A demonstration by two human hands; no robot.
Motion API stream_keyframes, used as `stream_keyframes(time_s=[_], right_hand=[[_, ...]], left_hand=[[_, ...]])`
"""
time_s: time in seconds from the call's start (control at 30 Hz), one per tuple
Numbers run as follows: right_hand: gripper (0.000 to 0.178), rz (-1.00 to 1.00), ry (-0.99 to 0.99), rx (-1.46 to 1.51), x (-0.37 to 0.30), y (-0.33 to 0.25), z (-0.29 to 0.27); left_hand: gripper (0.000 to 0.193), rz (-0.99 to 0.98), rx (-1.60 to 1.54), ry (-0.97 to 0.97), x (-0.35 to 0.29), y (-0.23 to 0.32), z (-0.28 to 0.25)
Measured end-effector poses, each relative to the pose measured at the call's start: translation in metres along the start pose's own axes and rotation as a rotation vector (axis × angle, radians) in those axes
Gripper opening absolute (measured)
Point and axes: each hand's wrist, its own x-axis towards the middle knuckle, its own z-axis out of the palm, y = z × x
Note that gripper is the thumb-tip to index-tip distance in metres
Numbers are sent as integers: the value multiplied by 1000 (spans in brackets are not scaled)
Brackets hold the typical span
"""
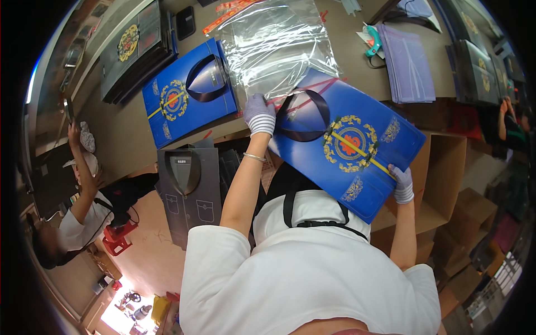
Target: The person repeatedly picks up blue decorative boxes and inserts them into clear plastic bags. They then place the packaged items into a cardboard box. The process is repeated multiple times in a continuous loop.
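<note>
— Left arm's stretched forward, bare forearm with a thin bracelet at the wrist, gloved left hand [259, 114] curled, fingers pressed down.

— And the right hand [402, 184]?

— Gloved too, pulled in closer to the body, elbow bent, fingers gripping at the side.

Blue box [357, 151], gold emblem

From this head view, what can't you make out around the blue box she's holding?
- Left hand: gloved; fingertips blend into the clear plastic bag, so the grip is unclear.
- Right hand: fingers wrap behind the blue box, hidden.
- Box underside: hidden by its own face.
- Glue gun: too small to tell details.
</note>
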Motion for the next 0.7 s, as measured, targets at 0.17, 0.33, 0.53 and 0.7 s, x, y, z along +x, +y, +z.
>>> stream_keyframes(time_s=[0.17,0.33,0.53,0.7], right_hand=[[44,12,36,227,-12,-8,20],[49,13,52,283,-11,8,9],[47,25,5,277,-15,-5,19],[54,-8,30,285,-11,15,9]], left_hand=[[19,90,-87,172,0,-34,10],[12,184,-288,243,-13,-45,-3],[15,312,-324,259,-18,-45,-12],[15,379,-360,312,-24,-48,-16]])
